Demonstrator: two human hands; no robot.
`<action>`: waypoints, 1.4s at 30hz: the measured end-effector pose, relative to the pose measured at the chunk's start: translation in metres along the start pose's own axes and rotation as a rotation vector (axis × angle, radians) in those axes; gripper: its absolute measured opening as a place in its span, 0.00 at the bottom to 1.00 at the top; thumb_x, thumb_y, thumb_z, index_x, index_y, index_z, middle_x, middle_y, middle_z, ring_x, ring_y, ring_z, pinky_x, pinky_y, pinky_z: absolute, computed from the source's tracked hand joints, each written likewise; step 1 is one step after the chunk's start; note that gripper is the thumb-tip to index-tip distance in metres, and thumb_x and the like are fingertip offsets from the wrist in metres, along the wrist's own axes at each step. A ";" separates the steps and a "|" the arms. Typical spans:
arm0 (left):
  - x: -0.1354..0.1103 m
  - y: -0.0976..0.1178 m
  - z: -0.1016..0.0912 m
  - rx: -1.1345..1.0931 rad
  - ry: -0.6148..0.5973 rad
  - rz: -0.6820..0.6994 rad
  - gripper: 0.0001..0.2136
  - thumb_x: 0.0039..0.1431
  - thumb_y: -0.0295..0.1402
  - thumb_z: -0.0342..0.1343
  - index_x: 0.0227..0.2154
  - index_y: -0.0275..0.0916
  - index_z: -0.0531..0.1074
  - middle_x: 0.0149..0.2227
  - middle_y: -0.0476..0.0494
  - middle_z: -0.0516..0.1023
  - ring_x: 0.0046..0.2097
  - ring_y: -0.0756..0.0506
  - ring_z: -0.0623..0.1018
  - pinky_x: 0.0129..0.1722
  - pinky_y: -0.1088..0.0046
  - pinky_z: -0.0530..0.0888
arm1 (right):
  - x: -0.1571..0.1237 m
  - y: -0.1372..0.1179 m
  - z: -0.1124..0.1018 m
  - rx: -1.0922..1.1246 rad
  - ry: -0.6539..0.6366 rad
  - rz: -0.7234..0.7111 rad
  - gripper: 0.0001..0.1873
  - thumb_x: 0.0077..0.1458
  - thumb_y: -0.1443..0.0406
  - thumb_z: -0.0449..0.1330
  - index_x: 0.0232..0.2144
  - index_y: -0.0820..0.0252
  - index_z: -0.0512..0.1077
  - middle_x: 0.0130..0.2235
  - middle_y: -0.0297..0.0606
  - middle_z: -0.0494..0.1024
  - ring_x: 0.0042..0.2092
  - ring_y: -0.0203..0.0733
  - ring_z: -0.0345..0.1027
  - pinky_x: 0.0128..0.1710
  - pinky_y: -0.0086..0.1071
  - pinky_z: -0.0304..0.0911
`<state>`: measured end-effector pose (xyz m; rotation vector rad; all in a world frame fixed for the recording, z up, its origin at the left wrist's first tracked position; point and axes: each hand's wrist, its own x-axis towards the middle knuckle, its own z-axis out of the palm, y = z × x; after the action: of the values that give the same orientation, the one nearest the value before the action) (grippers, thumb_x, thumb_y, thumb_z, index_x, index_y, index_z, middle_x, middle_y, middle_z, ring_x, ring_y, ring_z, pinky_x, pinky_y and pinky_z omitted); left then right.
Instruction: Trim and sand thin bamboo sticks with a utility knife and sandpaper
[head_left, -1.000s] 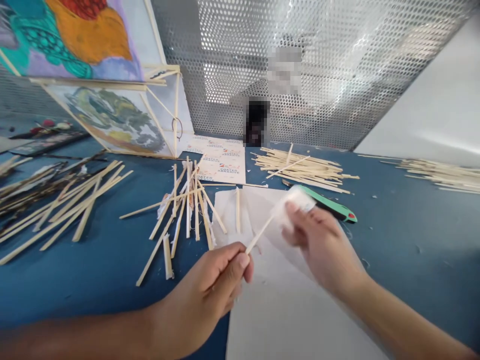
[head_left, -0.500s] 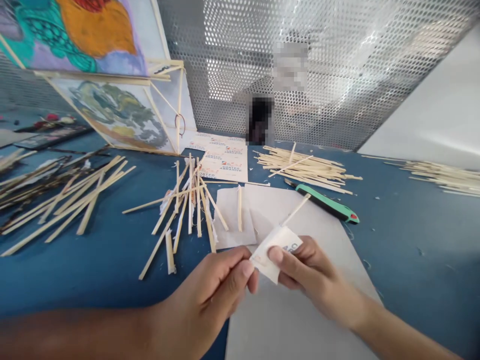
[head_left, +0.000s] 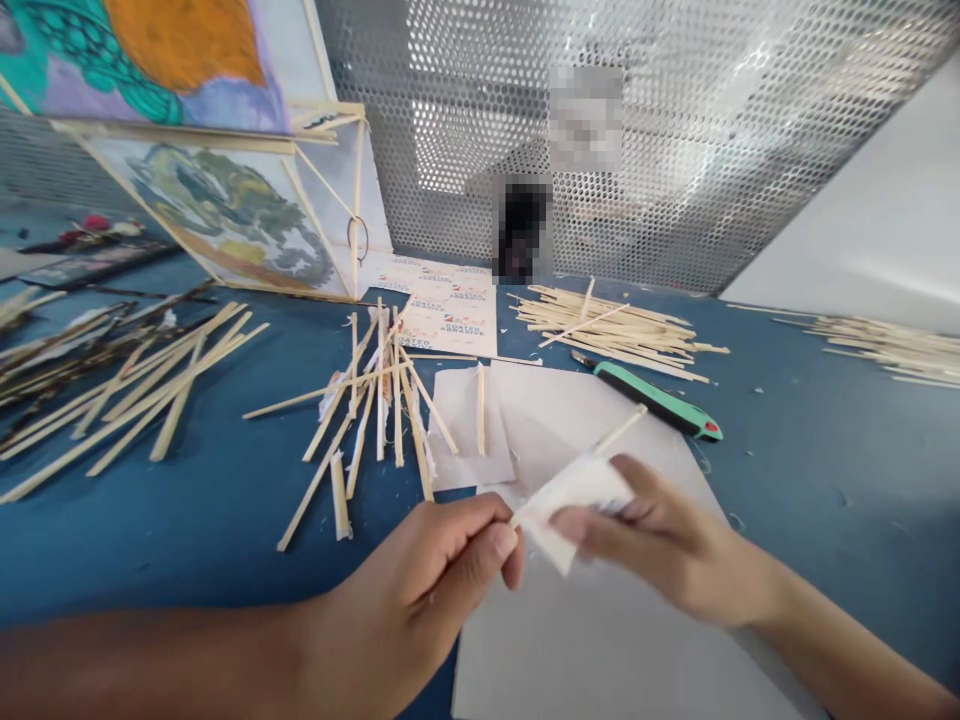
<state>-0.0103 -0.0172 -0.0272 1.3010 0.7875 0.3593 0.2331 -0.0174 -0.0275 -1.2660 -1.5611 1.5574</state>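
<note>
My left hand (head_left: 420,590) pinches the near end of a thin bamboo stick (head_left: 619,432) between thumb and forefinger. The stick slants up and to the right over a large white sheet (head_left: 600,640). My right hand (head_left: 660,545) is closed on a small folded white paper piece (head_left: 574,495) that wraps round the middle of the stick, close to my left fingertips. Both hands hover low above the sheet at the table's near edge.
Loose bamboo strips (head_left: 375,400) lie left of the sheet, and more piles (head_left: 607,325) sit behind it and at both sides. A green utility knife (head_left: 656,400) lies by the sheet. Painted paper kites (head_left: 225,210) lean at the back left against a perforated metal wall (head_left: 637,120).
My right hand slid the paper piece down the stick from its far end toward my left hand, leaving the far end of the stick bare. My left hand barely moved.
</note>
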 end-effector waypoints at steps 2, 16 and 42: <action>0.001 0.000 -0.002 0.028 0.013 0.016 0.20 0.72 0.52 0.45 0.34 0.41 0.67 0.21 0.57 0.53 0.22 0.53 0.55 0.20 0.77 0.55 | 0.003 0.001 -0.001 -0.007 -0.055 0.032 0.20 0.60 0.50 0.65 0.27 0.60 0.78 0.26 0.35 0.72 0.29 0.37 0.61 0.28 0.31 0.55; 0.000 0.007 -0.003 0.237 0.003 0.157 0.21 0.74 0.50 0.43 0.31 0.40 0.67 0.21 0.56 0.55 0.22 0.53 0.58 0.21 0.78 0.57 | 0.001 0.001 -0.009 0.006 -0.183 0.002 0.17 0.61 0.53 0.66 0.30 0.61 0.77 0.25 0.32 0.68 0.27 0.34 0.57 0.26 0.30 0.53; -0.002 0.002 -0.005 0.142 0.029 0.210 0.19 0.75 0.47 0.42 0.33 0.41 0.67 0.20 0.58 0.51 0.22 0.52 0.54 0.23 0.75 0.54 | 0.037 0.015 -0.076 0.034 0.652 -0.251 0.27 0.59 0.51 0.65 0.17 0.56 0.60 0.19 0.26 0.52 0.23 0.32 0.41 0.23 0.34 0.37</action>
<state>-0.0150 -0.0144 -0.0252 1.5203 0.7116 0.4980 0.2908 0.0445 -0.0387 -1.3209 -1.1996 0.8811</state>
